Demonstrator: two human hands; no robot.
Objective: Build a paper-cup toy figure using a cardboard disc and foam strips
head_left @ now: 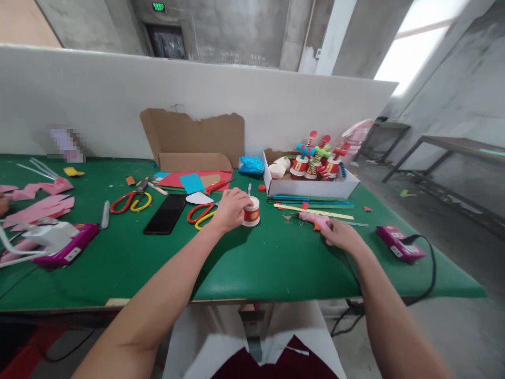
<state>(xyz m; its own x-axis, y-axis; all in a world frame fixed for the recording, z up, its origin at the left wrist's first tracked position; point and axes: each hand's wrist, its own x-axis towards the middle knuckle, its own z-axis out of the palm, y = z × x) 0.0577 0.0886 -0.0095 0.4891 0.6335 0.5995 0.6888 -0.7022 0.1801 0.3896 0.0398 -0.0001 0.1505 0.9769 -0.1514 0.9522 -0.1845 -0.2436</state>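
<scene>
From my end I see a craft workshop: bare concrete walls [240, 31], an exit sign [159, 7], a glue gun [313, 217] on a green worktable [276, 268], and, dimly, what seem metal benches [465, 143] behind.

Near table [272, 268] passable between left hand [231, 209] and right hand [342, 234]. White box [311, 188] blocks far right; phone [164, 215] blocks left, power strip [397, 245] near right.

Daylight from the window [420, 50] burns out to white at upper right, while the wall [240, 31] behind is dim grey and the exit sign [159, 7] glows green. The table [256, 268] is evenly lit, with a faint sheen near its front edge and a soft shadow beside the left hand [232, 209]. Wide-angle distortion stretches the soft outer edges, and a mosaic patch [66, 143] blurs one spot at left.
</scene>
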